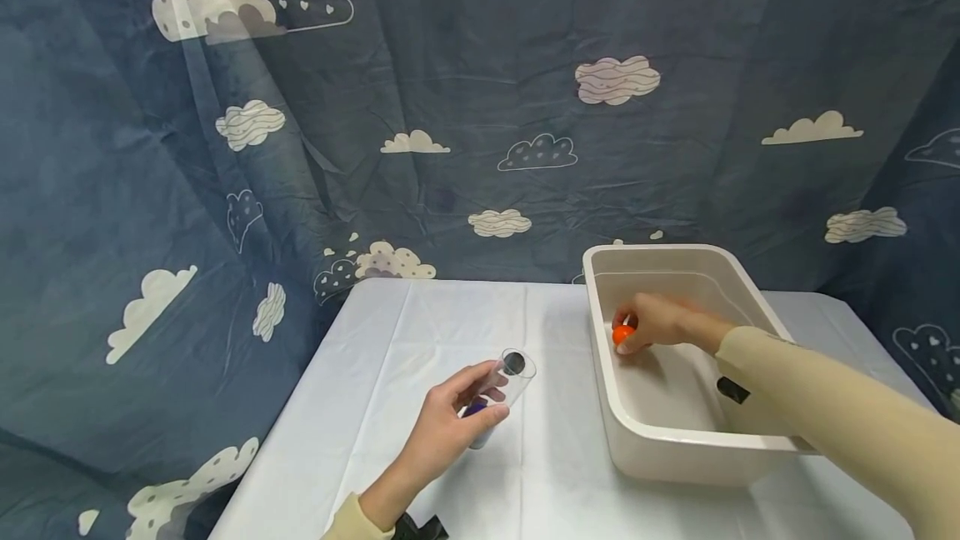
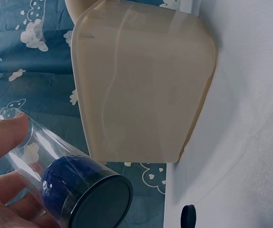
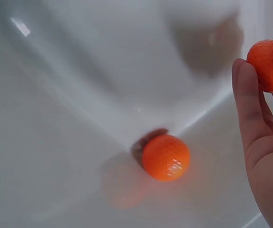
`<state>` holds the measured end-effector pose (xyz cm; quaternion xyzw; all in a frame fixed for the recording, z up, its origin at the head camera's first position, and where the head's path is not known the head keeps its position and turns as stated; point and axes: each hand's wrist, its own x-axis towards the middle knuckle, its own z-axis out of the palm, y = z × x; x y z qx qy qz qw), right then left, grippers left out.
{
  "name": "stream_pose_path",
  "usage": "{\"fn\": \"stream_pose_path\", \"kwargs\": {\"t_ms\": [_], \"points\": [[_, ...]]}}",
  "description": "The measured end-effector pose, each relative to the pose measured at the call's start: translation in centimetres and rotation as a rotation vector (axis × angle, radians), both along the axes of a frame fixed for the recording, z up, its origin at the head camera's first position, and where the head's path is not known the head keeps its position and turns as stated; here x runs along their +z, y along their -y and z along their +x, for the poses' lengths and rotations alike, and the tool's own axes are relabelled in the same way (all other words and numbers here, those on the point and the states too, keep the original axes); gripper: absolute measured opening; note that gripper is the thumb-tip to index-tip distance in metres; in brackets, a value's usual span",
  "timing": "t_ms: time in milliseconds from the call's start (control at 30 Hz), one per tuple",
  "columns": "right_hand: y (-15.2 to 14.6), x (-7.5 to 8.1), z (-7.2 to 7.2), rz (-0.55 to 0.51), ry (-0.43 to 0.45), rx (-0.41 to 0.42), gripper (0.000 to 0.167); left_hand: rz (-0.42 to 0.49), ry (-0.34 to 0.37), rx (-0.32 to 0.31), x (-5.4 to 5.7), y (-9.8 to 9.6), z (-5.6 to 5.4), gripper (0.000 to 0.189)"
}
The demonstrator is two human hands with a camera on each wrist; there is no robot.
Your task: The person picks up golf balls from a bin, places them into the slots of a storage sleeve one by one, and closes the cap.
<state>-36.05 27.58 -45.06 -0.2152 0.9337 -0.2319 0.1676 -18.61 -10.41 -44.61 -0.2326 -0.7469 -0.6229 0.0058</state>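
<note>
My left hand [image 1: 442, 427] grips a clear plastic tube [image 1: 508, 387], tilted above the table. In the left wrist view a blue ball [image 2: 63, 180] sits inside the tube against its dark end cap [image 2: 103, 204]. Inside the beige bin [image 1: 675, 436], my right hand [image 1: 656, 323] pinches an orange golf ball [image 1: 622, 334] between thumb and fingertips. A second orange golf ball [image 3: 166, 157] lies in a corner of the bin in the right wrist view; the head view does not show it.
The bin stands on the right of a table with a white cloth [image 1: 405, 340]. A small black disc [image 2: 188, 216] is on the cloth in the left wrist view. Behind the table hangs a dark blue curtain [image 1: 465, 73] with cloud prints.
</note>
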Motion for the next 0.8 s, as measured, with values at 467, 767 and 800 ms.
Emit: {"fn": "stream_pose_path", "kwargs": {"t_ms": [467, 767, 800], "points": [[0.2, 1.7, 0.6, -0.065, -0.087, 0.018, 0.031, -0.013, -0.016, -0.011, 0.1, 0.1, 0.0, 0.051], [0.4, 3.4, 1.1, -0.092, -0.114, 0.019, 0.036, -0.010, -0.034, -0.014, -0.1, 0.1, 0.1, 0.053], [0.4, 3.6, 1.2, -0.095, -0.112, 0.022, 0.037, -0.010, -0.035, -0.016, -0.1, 0.1, 0.1, 0.053]]}}
